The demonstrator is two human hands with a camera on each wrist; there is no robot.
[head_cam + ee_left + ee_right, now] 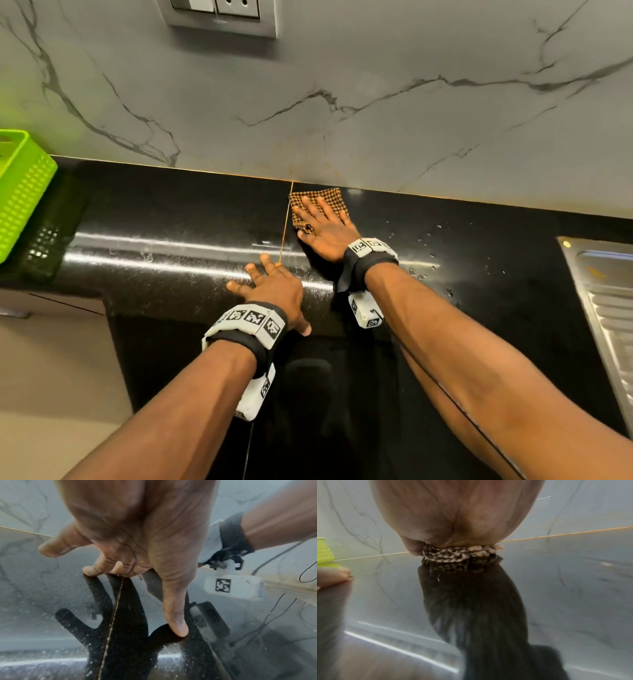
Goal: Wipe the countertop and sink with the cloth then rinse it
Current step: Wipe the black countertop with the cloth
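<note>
R hand (325,229) flat, fingers spread on cloth (317,202) by wall; L hand (274,287) flat, spread, on black countertop (171,212).

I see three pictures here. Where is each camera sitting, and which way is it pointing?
Head: worn on the head, looking down at the black countertop; shows both forearms, left hand flat, right hand pressing the checked cloth.
Left wrist: under the left wrist, looking along the left hand at the counter; its fingertips touch the surface.
Right wrist: under the right wrist, facing the marble wall; the palm covers the cloth.
Shared: the green basket shows in the head and right wrist views.
</note>
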